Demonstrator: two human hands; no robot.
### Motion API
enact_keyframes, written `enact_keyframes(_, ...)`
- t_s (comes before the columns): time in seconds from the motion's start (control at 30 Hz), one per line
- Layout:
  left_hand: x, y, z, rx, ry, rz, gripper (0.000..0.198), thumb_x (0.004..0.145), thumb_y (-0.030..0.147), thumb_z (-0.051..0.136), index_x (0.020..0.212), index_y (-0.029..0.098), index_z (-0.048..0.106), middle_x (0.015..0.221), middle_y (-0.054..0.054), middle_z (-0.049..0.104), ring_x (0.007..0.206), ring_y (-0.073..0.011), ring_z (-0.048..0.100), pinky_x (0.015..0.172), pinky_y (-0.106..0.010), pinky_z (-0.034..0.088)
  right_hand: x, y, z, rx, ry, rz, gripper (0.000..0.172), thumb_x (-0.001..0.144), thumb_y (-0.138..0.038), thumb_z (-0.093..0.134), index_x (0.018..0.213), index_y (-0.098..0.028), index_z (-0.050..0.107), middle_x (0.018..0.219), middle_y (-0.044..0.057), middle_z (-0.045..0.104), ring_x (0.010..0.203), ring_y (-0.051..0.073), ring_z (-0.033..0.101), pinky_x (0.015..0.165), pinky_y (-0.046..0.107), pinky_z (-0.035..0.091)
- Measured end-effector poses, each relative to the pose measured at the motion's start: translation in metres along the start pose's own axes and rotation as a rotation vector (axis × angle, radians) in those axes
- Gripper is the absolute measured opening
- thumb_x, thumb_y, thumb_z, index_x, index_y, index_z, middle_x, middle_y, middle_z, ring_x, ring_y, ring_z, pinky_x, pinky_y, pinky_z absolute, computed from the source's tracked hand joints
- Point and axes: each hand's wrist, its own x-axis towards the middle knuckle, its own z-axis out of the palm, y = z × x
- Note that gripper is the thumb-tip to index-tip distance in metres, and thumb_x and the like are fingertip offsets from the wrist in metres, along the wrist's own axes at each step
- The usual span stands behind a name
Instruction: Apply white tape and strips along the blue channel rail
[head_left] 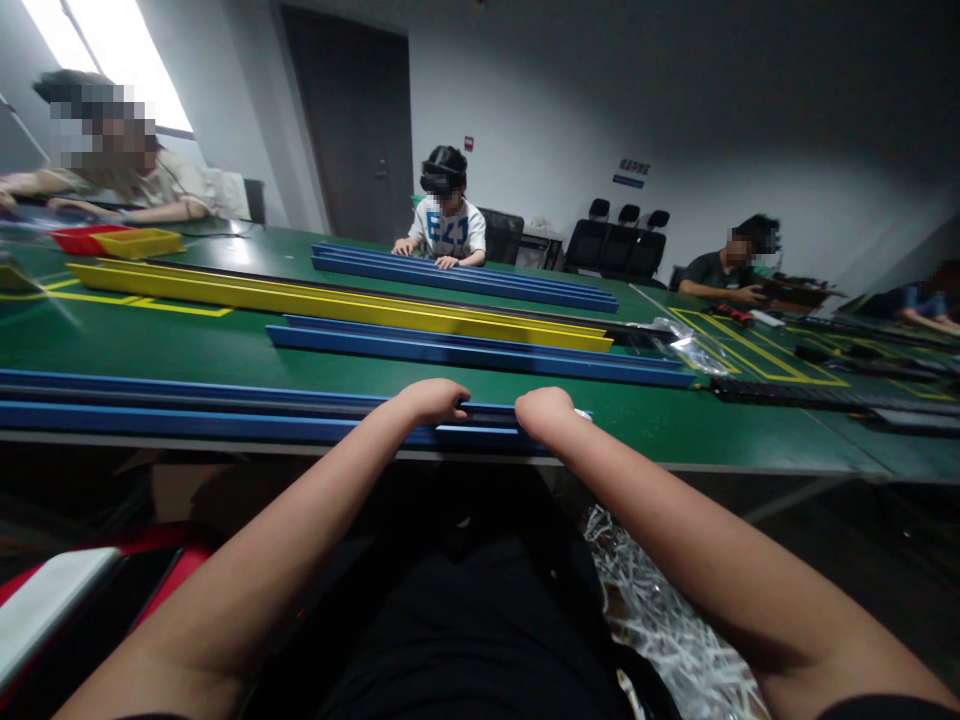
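A long blue channel (225,422) lies along the near edge of the green table, with a dark strip (300,402) running inside it. My left hand (436,402) is over the channel near its right end, fingers curled down toward the trough; what they pinch, if anything, is too small to make out. Close to the channel's right end, my right hand (546,410) is closed, its fingertips hidden behind the hand. A small white bit (582,414) shows just beyond it. A short gap separates the two hands.
Beyond lie another blue channel (480,355), a yellow channel (337,305) and blue channels (465,277) before a co-worker (448,225). Clear plastic wrap (686,345) and dark strips (787,393) are to the right. Red (79,238) and yellow trays (139,243) stand left. Shredded paper (667,620) is below.
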Motion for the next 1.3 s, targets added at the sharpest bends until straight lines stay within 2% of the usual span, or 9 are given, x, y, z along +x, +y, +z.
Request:
enact_keyframes(0.17, -0.001, 0.000, -0.001, -0.007, -0.013, 0.000, 0.032, 0.079, 0.053, 0.055, 0.090, 0.026, 0.068, 0.085, -0.005, 0.072, 0.074, -0.0209, 0.064, 0.060, -0.028, 0.039, -0.001, 0.016, 0.003, -0.027, 0.035, -0.095, 0.031, 0.086, -0.014, 0.052, 0.108, -0.013, 0.074, 0.110, 0.019, 0.070, 0.105, 0.031, 0.066, 0.085, 0.039, 0.053)
enact_keyframes(0.37, -0.001, 0.001, -0.002, -0.018, -0.005, 0.000, 0.029, 0.078, 0.051, 0.056, 0.087, 0.026, 0.066, 0.083, -0.005, 0.071, 0.071, -0.0206, 0.063, 0.055, -0.028, 0.036, 0.008, 0.050, 0.011, -0.016, 0.085, -0.306, 0.036, 0.092, -0.040, 0.048, 0.110, -0.019, 0.071, 0.104, 0.015, 0.072, 0.097, 0.027, 0.068, 0.077, 0.030, 0.049)
enact_keyframes(0.7, -0.002, 0.002, -0.005, -0.038, -0.007, -0.015, 0.026, 0.077, 0.047, 0.058, 0.087, 0.026, 0.067, 0.083, -0.004, 0.071, 0.073, -0.0211, 0.064, 0.056, -0.028, 0.037, 0.017, 0.070, 0.014, 0.159, 0.043, -0.354, 0.034, 0.095, -0.041, 0.044, 0.112, -0.024, 0.068, 0.101, 0.006, 0.072, 0.086, 0.018, 0.064, 0.064, 0.021, 0.038)
enact_keyframes(0.93, -0.001, 0.003, -0.004, -0.038, -0.016, -0.020, 0.029, 0.077, 0.050, 0.056, 0.088, 0.026, 0.067, 0.084, -0.005, 0.072, 0.073, -0.0217, 0.063, 0.057, -0.029, 0.037, 0.019, 0.064, 0.012, 0.137, -0.027, -0.300, 0.039, 0.089, -0.045, 0.053, 0.120, -0.024, 0.066, 0.111, 0.008, 0.071, 0.093, 0.022, 0.065, 0.066, 0.024, 0.042)
enact_keyframes(1.2, -0.002, 0.005, -0.006, -0.047, -0.020, -0.032, 0.029, 0.076, 0.048, 0.058, 0.090, 0.025, 0.068, 0.085, -0.005, 0.072, 0.076, -0.0209, 0.064, 0.059, -0.028, 0.039, 0.031, 0.048, -0.001, 0.020, -0.109, -0.262, 0.039, 0.082, -0.042, 0.065, 0.107, -0.014, 0.074, 0.105, 0.013, 0.073, 0.091, 0.025, 0.069, 0.076, 0.028, 0.049)
enact_keyframes(1.3, -0.001, 0.004, -0.006, -0.043, -0.024, -0.033, 0.029, 0.076, 0.048, 0.057, 0.090, 0.025, 0.068, 0.085, -0.005, 0.072, 0.075, -0.0217, 0.064, 0.059, -0.028, 0.039, 0.035, 0.038, -0.004, -0.036, -0.144, -0.226, 0.034, 0.077, -0.036, 0.071, 0.100, -0.012, 0.077, 0.102, 0.015, 0.073, 0.094, 0.026, 0.069, 0.077, 0.027, 0.050)
